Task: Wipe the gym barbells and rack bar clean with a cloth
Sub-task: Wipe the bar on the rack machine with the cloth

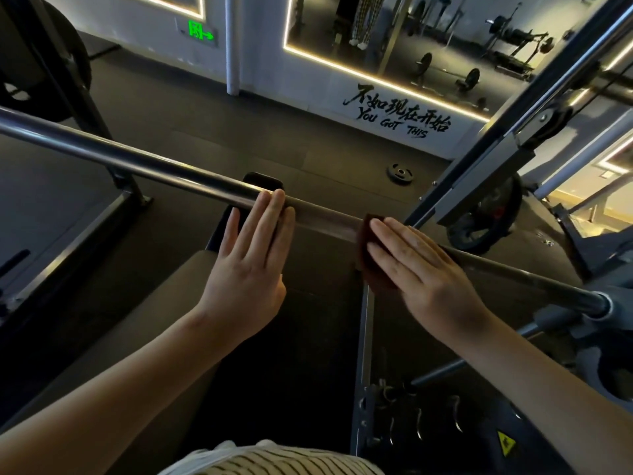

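- While the right hand [421, 269] lies flat with fingers straight, it presses a dark red-brown cloth [367, 231] onto the rack bar [154, 166], a little right of the bar's middle.
- Left hand [255, 248] is open as well: fingers straight and laid across the bar just left of the cloth, gripping nothing. By the look of it, it is steadying the bar.
- Progress, as I judge it: we are mid-wipe on this one bar. The metal's sheen gives no clue as to which stretch is already clean.
- A long run of bar climbs away to the left, and a shorter run drops to the right end. Either could be left to do.
- Barbells? None under the hands. The only ones I can spot are reflections in the wall mirror [394, 46], so that part of the job looks to be ahead.
- Around them: a padded bench [191, 296] sits below the bar, a small plate [399, 172] lies on the floor beyond, and a bigger plate [486, 217] hangs low on the right.
- In the way: the left hand itself sits on the cloth's path leftward and would need to shift.
- On the right, the slanted silver upright [582, 53] meets the bar close beside the cloth, so that end looks cramped for a clean pass.
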